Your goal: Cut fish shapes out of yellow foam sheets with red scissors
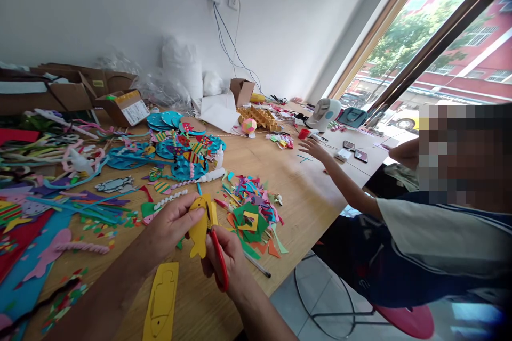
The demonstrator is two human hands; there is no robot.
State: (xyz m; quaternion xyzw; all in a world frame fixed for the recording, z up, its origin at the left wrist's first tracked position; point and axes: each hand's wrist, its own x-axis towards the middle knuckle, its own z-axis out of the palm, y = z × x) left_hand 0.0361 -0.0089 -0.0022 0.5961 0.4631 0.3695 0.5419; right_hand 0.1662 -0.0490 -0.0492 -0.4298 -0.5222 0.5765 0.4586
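Between the thumb and fingers of my left hand (173,226) is a yellow paper fish (197,230), tail pointing down, with a small eye mark near its top. My right hand (232,258) grips red-handled scissors (220,264). Their blades are up against the fish's right edge, where a yellow strip (214,213) sticks out. Below my hands lies a yellow sheet (161,301) with a fish outline drawn on it. A heap of coloured paper scraps (256,208) lies just beyond my right hand, and a pen (258,265) rests beside it.
Blue paper discs with decorated fish (192,157) and white glue bottles (212,175) stand further back. Pipe cleaners and paper strips (92,205) cover the left side. A co-worker (432,240) sits at the right, one arm stretched over the table. A white fan (324,114) stands near the window.
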